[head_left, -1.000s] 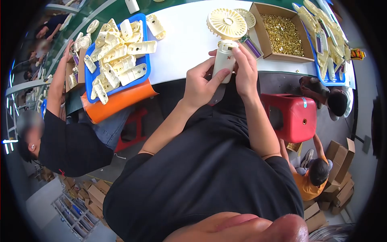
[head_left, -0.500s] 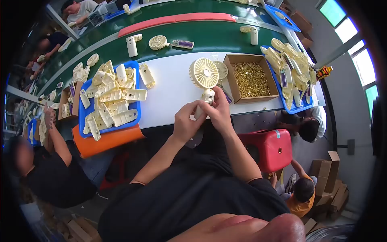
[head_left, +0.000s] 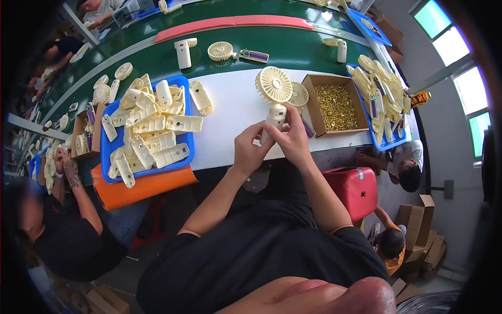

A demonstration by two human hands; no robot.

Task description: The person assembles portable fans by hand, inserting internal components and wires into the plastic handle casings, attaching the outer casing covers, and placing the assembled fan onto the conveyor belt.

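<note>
Fan (head_left: 275,97) in cream plastic is held in both bare hands, over the near edge of the white tabletop (head_left: 227,104), between the blue tray (head_left: 191,144) of shell parts (head_left: 144,107) and the cardboard box (head_left: 342,133) of brass-coloured bits (head_left: 337,107). Going by looks, it'd be light and stiff, with a hard shell that's probably a bit slippery if it's handled with sweaty skin. The slotted cage (head_left: 274,83) and the thin neck (head_left: 273,104) look like the fragile spots, so it's best gripped by the chunky handle (head_left: 275,115); no squeezing should be done higher up imo.

That's pretty much how it's held: the handle is pinched from the left by the left hand (head_left: 251,149), and its other side is wrapped by the right hand (head_left: 294,141). How hard it's squeezed can't be told, and the lower end is mostly covered.

Direction-wise, the cage end is pointed away from the wearer's chest (head_left: 261,235), toward the far side of the tabletop, and the handle's bottom is aimed back the other way. So the long axis runs roughly away-and-back, not sideways, with the slotted face turned mostly toward the camera.
</note>
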